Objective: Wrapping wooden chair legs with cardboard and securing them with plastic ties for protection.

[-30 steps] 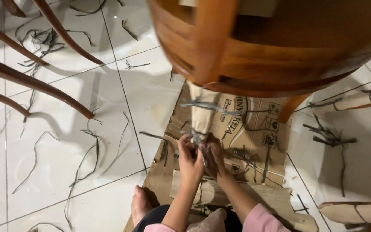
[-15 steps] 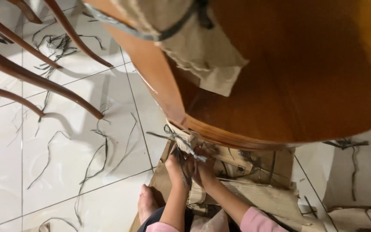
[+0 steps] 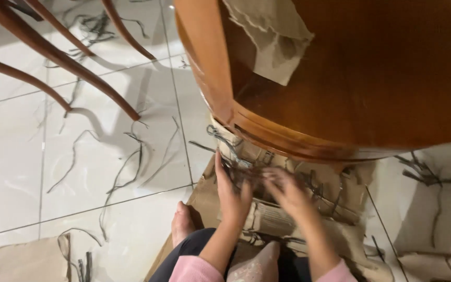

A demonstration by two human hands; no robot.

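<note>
Hands [image 3: 259, 190] on dark strips [image 3: 236, 162]

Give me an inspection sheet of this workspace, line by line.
Surface: white tiled floor with flattened brown paper sheets under the hands.
Job's things: thin dark strips lying on the paper in front of the fingers.
Clutter: more dark strips scattered over the tiles.
Grippers: left hand and right hand both on the paper, blurred; grip unclear.
Cables: nothing seen.
Surroundings: round wooden table overhead, curved chair legs, bare foot.
</note>
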